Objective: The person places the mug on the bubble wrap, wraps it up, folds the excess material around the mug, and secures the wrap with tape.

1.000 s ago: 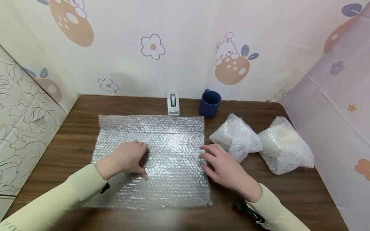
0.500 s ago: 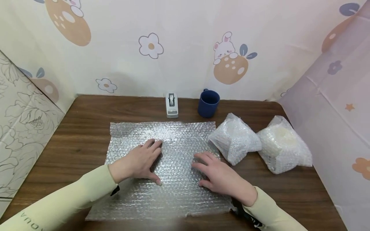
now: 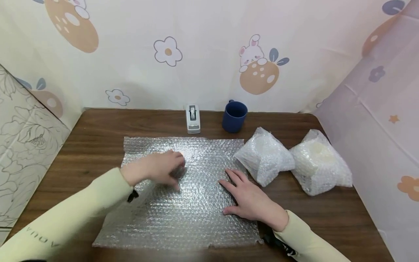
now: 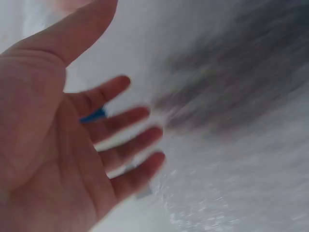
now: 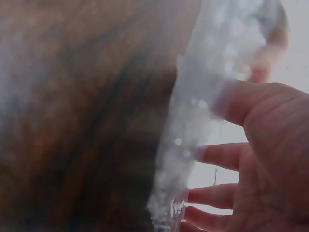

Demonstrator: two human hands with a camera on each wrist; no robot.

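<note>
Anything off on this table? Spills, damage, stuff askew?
Nothing major. No spill shows, and the blue mug stands upright. One small oddity: the bubble wrap sheet has a ragged near edge, uneven toward its right end. In the head view its right edge meets the nearer wrapped bundle; can't tell if they overlap.

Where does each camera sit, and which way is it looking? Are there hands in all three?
Head: worn on the person's head, facing forward and down at the bubble wrap, blue mug and tape dispenser; left hand, right hand and sleeves show.
Left wrist: worn on that wrist, looking past the left palm and fingers; beyond is mostly blur.
Right wrist: worn on that wrist, looking at the bubble wrap's edge and brown table; the right thumb and fingers show.
Shared: head and right wrist both show the right hand and bubble wrap.
</note>
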